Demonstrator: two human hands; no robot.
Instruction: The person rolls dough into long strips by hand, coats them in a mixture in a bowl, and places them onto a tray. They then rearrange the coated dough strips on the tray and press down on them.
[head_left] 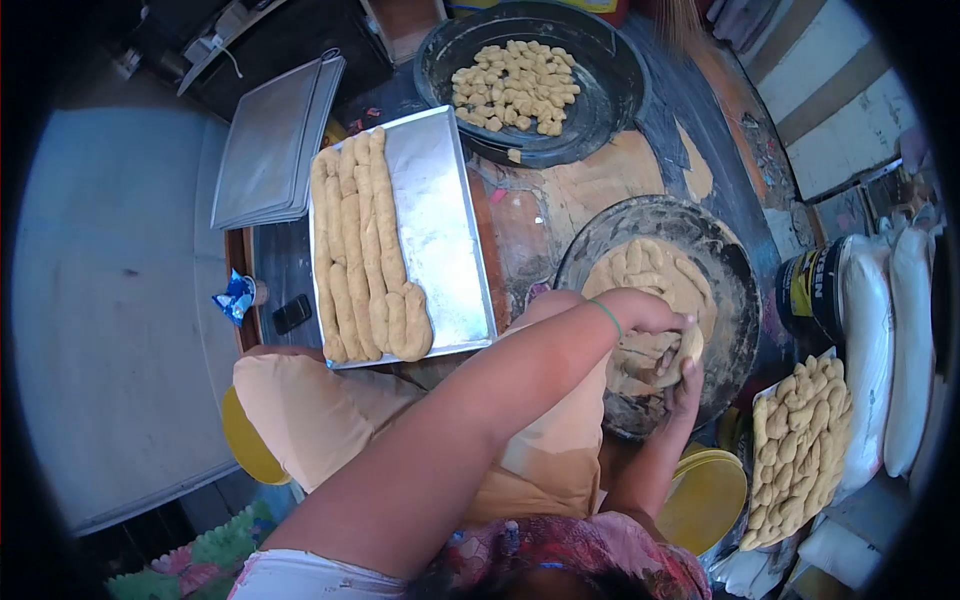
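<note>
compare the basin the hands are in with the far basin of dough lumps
The near basin is smeared pale inside; the far basin is mostly dark. The near basin holds elongated dough pieces; the far basin, small lumps. Left hand and right hand are in the near basin, neither in the far basin. Both are round.

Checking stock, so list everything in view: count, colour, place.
Tray: one, silver, left of centre
Dough ropes: several, tan, on tray
Stacked trays: several, grey, upper left
Basin: one, black, top centre
Dough chunks: many, tan, in basin
Pan: one, dark, centre right
Dough strips: several, tan, in pan
Dough twists: many, tan, lower right
Sacks: at least two, white, far right
Bucket: one, black, beside sacks
Containers: two, yellow, lower left, lower right
Phone: one, black, left of tray
Packet: one, blue-white, beside phone
Wristband: one, green, left wrist
Left hand, right hand: two, bare, over pan
</note>
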